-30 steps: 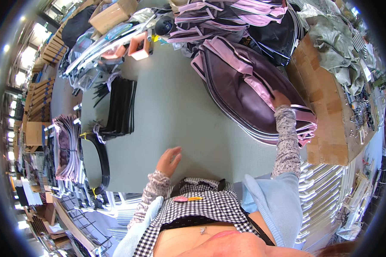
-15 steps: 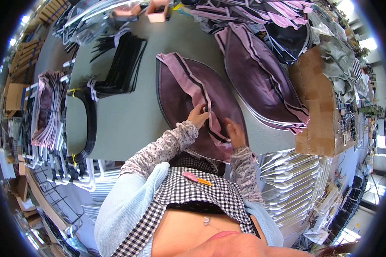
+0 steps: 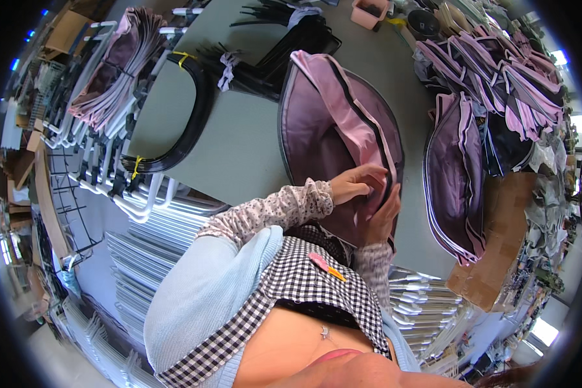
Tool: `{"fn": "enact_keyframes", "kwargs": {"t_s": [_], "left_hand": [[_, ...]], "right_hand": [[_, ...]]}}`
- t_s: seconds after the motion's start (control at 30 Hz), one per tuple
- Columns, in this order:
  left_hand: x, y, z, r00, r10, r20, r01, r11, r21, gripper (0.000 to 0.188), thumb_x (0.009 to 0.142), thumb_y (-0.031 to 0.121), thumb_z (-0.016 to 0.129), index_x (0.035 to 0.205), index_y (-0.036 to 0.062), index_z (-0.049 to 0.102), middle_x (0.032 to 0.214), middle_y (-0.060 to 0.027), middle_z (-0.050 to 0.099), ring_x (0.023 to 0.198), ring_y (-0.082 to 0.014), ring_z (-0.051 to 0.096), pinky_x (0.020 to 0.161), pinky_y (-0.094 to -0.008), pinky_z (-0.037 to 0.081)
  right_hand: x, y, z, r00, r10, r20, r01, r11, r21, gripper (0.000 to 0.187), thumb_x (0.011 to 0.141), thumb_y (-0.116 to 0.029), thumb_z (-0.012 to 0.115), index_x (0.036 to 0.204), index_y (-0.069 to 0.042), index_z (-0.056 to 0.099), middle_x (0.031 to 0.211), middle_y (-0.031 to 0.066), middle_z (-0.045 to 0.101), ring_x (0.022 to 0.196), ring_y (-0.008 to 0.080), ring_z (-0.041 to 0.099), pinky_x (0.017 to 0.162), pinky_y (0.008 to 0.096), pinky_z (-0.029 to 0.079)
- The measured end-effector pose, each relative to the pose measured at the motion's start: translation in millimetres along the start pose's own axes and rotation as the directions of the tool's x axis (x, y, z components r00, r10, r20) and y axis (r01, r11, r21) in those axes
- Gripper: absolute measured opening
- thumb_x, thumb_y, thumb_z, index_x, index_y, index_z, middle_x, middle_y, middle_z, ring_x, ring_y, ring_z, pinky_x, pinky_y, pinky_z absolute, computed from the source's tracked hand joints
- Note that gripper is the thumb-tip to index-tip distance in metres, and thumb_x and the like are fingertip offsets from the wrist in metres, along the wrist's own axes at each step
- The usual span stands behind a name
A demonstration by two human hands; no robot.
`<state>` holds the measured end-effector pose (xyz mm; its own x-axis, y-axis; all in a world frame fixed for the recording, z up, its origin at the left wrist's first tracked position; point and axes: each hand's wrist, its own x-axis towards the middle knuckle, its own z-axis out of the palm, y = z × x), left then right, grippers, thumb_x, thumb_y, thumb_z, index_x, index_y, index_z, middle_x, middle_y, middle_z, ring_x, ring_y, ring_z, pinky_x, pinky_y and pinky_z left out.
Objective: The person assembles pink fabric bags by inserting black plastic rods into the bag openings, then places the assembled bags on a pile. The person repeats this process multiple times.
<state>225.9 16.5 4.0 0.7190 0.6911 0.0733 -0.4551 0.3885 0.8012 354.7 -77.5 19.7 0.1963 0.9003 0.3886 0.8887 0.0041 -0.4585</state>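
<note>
A mauve, leaf-shaped fabric piece (image 3: 309, 139) with a dark piped edge lies on the table in front of me. A pink band (image 3: 335, 97) with a black stripe runs lengthwise across it, bunched near its lower end. My left hand (image 3: 359, 183) is on that band, fingers bent and closed on the cloth. Against the band's right edge, my right hand (image 3: 381, 216) holds the cloth between thumb and upright fingers. The cloth right under the fingers is partly hidden.
Similar mauve pieces (image 3: 456, 168) lie stacked at right, beside a cardboard box (image 3: 501, 236). Black strips (image 3: 297, 55) and a curved black bundle with yellow ties (image 3: 197, 123) rest on the grey table (image 3: 239, 145). White tubes (image 3: 158, 258) are stacked below its edge.
The view has swung, so the table and stacks appear turned. Both my hands have come closer together on the band, near the right edge of the fabric piece.
</note>
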Motion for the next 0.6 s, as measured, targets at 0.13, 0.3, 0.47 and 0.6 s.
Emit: {"fn": "enact_keyframes", "kwargs": {"t_s": [0.13,0.3,0.47,0.6], "left_hand": [[-18,-4,-48,0.874,0.011,-0.485,0.435,0.427,0.793,0.036,0.083,0.011,0.056,0.119,0.0039,0.053,0.116,-0.0175,0.06,0.116,-0.0325,0.054,0.099,-0.0415,0.044],[-14,-62,-82,0.749,0.075,-0.659,0.65,0.114,0.752,0.099,0.074,0.061,0.068,0.145,0.002,0.031,0.148,-0.0253,0.031,0.136,-0.0413,0.032,0.109,-0.0545,0.03],[71,-78,-55,0.706,-0.069,-0.705,0.683,0.327,0.653,0.099,0.075,0.063,0.065,0.145,0.0026,0.031,0.144,-0.027,0.035,0.132,-0.0425,0.038,0.106,-0.0522,0.035],[96,-86,-18,0.742,-0.138,-0.656,0.618,0.521,0.589,0.096,0.073,0.054,0.066,0.145,0.0018,0.028,0.139,-0.0287,0.039,0.127,-0.0439,0.041,0.103,-0.0517,0.038]], "right_hand": [[22,55,-4,0.892,0.437,0.119,-0.448,0.815,0.366,0.04,0.092,-0.009,0.056,0.13,0.003,0.052,0.114,0.0139,0.064,0.099,0.023,0.062,0.089,0.0318,0.049],[46,35,-62,0.773,0.61,0.174,-0.534,0.478,0.697,0.037,0.098,-0.021,0.054,0.127,0.001,0.056,0.113,0.0051,0.063,0.097,0.0112,0.06,0.086,0.0223,0.047],[30,-57,-83,0.446,0.151,0.882,-0.75,-0.475,0.46,0.039,0.095,-0.048,0.054,0.087,-0.01,0.059,0.066,0.0002,0.057,0.054,0.0156,0.051,0.047,0.0302,0.04],[-10,-78,-112,0.27,-0.046,0.962,-0.91,-0.338,0.239,0.041,0.094,-0.05,0.054,0.088,-0.01,0.06,0.069,0.0019,0.057,0.057,0.0173,0.052,0.05,0.0314,0.04]]}}
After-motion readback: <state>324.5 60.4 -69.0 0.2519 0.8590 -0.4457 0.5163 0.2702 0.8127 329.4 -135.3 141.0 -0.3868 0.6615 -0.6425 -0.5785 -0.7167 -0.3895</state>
